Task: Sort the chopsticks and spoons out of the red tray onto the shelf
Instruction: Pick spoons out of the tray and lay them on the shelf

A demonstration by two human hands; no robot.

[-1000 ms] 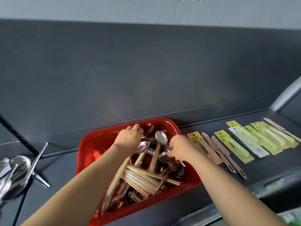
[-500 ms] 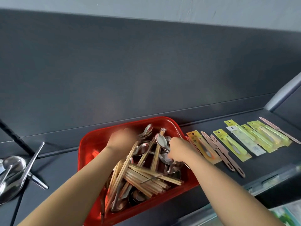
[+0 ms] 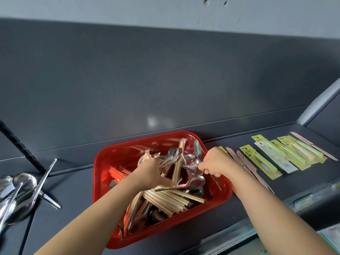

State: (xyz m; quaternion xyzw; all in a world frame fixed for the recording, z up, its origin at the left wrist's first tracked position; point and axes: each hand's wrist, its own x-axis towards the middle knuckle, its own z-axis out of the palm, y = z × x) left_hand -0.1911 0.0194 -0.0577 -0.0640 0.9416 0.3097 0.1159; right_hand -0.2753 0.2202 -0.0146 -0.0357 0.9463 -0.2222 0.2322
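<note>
A red tray (image 3: 103, 162) sits on the dark shelf (image 3: 73, 181), filled with wrapped wooden chopsticks (image 3: 171, 199) and metal spoons (image 3: 196, 182) in a tangle. My left hand (image 3: 150, 172) is inside the tray and grips a bunch of wrapped chopsticks and spoon handles that stick up toward the back. My right hand (image 3: 216, 162) is over the tray's right side, its fingers pinched on a metal spoon handle whose end slants down toward the right wall.
Several metal spoons (image 3: 20, 196) lie on the shelf at the far left, beside a black slanted rod (image 3: 22, 148). Yellow-green packaged utensils (image 3: 272, 157) and pink flat pieces (image 3: 246, 162) lie in a row right of the tray. The shelf's front edge (image 3: 276, 214) runs below.
My left hand has gathered chopsticks and spoons and lifted their ends up at the tray's back. My right hand has shifted slightly right, still holding a spoon handle.
</note>
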